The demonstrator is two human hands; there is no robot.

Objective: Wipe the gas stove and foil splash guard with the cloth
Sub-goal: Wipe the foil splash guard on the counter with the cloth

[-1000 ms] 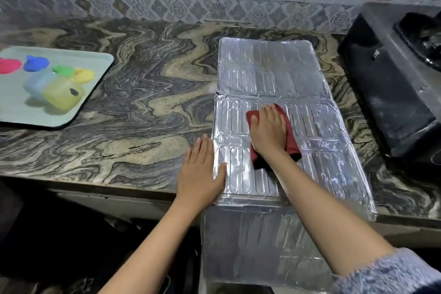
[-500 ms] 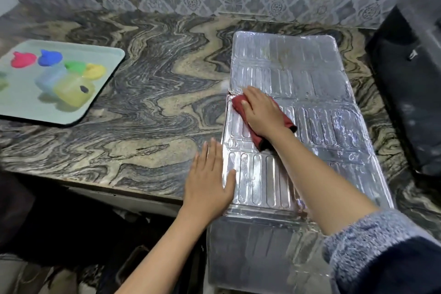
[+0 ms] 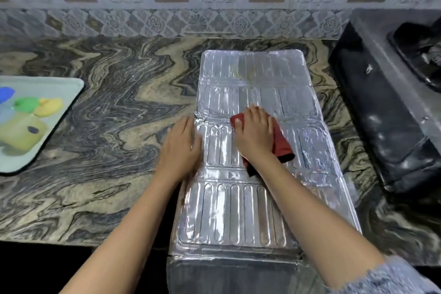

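Foil splash guard [image 3: 250, 210] is laid flat on the marbled countertop [image 3: 107, 131], unfolded lengthways, its far end near the tiled wall [image 3: 214, 21] and its nearest panel bent down over the counter's front edge. Ribbed panels are seen all along it, with a faint yellowish stain on the farthest one. Red cloth [image 3: 280, 142] is pressed onto the middle panel under the right hand [image 3: 254, 135], the fingers spread flat over it and pointed away from the body; a dark corner of the cloth is left showing behind the wrist. The cloth is pinned by the flat palm rather than gripped. Left hand [image 3: 180, 148] is set open and flat at the guard's left edge, palm down, thumb overlapping the foil, the fingers lying on the counter just beside it; nothing is held in it. Some motion blur is noticed on this hand. Gas stove [image 3: 391, 112], black, is parked at the right, close beside the guard but apart from it, a burner visible at the frame's edge. A pale tray [image 3: 69, 105] is placed well off to the left, loaded with coloured plastic pieces [image 3: 35, 105] in blue, green and yellow. A grey knitted sleeve [image 3: 391, 277] is pushed up on the right forearm
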